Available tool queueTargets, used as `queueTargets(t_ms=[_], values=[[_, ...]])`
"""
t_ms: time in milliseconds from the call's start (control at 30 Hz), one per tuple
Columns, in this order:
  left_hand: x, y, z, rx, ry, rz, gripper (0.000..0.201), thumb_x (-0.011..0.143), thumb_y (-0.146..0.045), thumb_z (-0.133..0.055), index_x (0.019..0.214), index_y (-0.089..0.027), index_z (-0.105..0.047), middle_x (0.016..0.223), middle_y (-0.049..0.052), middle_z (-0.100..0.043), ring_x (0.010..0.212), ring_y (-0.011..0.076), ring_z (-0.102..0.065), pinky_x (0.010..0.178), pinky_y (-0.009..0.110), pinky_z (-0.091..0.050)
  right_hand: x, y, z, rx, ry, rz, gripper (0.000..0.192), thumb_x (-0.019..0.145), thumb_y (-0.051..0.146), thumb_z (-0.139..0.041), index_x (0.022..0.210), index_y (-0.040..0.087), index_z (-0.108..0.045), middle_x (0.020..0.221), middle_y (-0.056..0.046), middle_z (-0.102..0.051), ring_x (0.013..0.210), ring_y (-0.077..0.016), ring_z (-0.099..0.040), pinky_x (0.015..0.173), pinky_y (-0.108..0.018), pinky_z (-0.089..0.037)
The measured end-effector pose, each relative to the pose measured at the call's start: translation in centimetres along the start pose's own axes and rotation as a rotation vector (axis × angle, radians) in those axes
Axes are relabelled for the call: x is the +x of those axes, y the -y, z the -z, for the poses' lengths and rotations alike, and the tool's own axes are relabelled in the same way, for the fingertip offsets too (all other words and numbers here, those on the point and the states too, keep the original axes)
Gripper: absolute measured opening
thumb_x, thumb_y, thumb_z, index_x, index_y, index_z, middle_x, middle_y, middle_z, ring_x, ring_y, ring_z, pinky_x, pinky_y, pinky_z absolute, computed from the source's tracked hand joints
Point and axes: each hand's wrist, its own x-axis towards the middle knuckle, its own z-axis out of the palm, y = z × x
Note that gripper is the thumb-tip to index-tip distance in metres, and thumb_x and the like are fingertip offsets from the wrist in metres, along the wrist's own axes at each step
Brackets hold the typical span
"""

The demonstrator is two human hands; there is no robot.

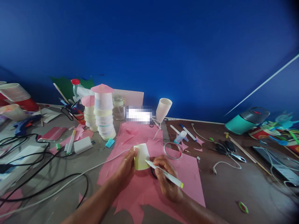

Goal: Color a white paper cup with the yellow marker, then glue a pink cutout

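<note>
My left hand point(127, 161) grips a paper cup point(141, 155) by its left side, thumb on the wall. Part of the cup's wall is coloured pale yellow. In my right hand point(167, 177) is a white marker point(171, 178) with yellow ends, held like a pen, its tip at the cup's lower right. Both hands are above pink paper point(187, 177) with jagged cut edges. Just right of the cup lies a roll of tape point(173, 151). A dark ring-shaped thing shows partly behind my right hand.
Towers of stacked paper cups point(104, 118) with pink cone tops stand at back left. A glass jar point(119, 107) and another cup stack point(163, 109) are behind. Cables point(70, 180) cross the left side; scissors point(235, 156), a phone point(275, 163) and a teal bottle point(245, 119) lie right.
</note>
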Motion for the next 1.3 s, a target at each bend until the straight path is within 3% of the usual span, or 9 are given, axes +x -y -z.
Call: queueTargets(t_ms=[333, 533, 733, 967, 1300], values=[[-0.2, -0.5, -0.3, 0.062, 0.019, -0.015, 0.046, 0.084, -0.061, -0.061, 0.064, -0.019, -0.057, 0.06, -0.002, -0.05, 0.057, 0.0126, -0.039, 0.054, 0.027, -0.041, -0.5, -0.7, 0.2, 0.057, 0.021, -0.01, 0.014, 0.098, 0.025, -0.048, 0.097, 0.025, -0.062, 0.089, -0.004, -0.064, 0.088, -0.0204, -0.065, 0.075, -0.032, -0.052], [-0.4, -1.1, -0.4, 0.119, -0.005, -0.065, 0.034, 0.084, -0.052, -0.063, 0.068, -0.021, -0.063, 0.062, 0.001, -0.055, 0.06, 0.016, -0.044, 0.057, 0.028, -0.044, -0.4, -0.6, 0.1, 0.04, 0.003, -0.013, 0.014, 0.099, 0.026, -0.049, 0.097, 0.025, -0.063, 0.089, -0.004, -0.064, 0.085, -0.0191, -0.064, 0.073, -0.03, -0.052], [-0.2, -0.5, 0.0, 0.14, 0.014, -0.077, 0.036, 0.085, -0.05, -0.063, 0.066, -0.02, -0.059, 0.064, 0.0, -0.054, 0.06, 0.0149, -0.043, 0.058, 0.027, -0.042, -0.2, -0.6, 0.1, 0.042, 0.027, -0.001, 0.014, 0.099, 0.027, -0.049, 0.094, 0.025, -0.062, 0.085, -0.002, -0.062, 0.08, -0.0174, -0.063, 0.071, -0.029, -0.05], [0.1, -0.2, -0.3, -0.016, 0.037, 0.031, 0.041, 0.082, -0.058, -0.065, 0.076, -0.017, -0.065, 0.062, 0.001, -0.057, 0.063, 0.0164, -0.051, 0.061, 0.028, -0.044, -0.4, -0.9, 0.1, 0.105, 0.004, -0.04, 0.016, 0.101, 0.03, -0.048, 0.098, 0.026, -0.063, 0.09, -0.004, -0.064, 0.09, -0.0196, -0.066, 0.075, -0.031, -0.052], [-0.2, -0.7, -0.4, -0.013, 0.007, -0.016, 0.032, 0.078, -0.051, -0.072, 0.071, -0.02, -0.065, 0.06, -0.001, -0.056, 0.062, 0.0163, -0.049, 0.06, 0.028, -0.043, -0.3, -0.5, -0.1, 0.048, 0.004, -0.001, 0.013, 0.099, 0.027, -0.051, 0.098, 0.026, -0.063, 0.09, -0.003, -0.064, 0.088, -0.0188, -0.065, 0.073, -0.029, -0.052]])
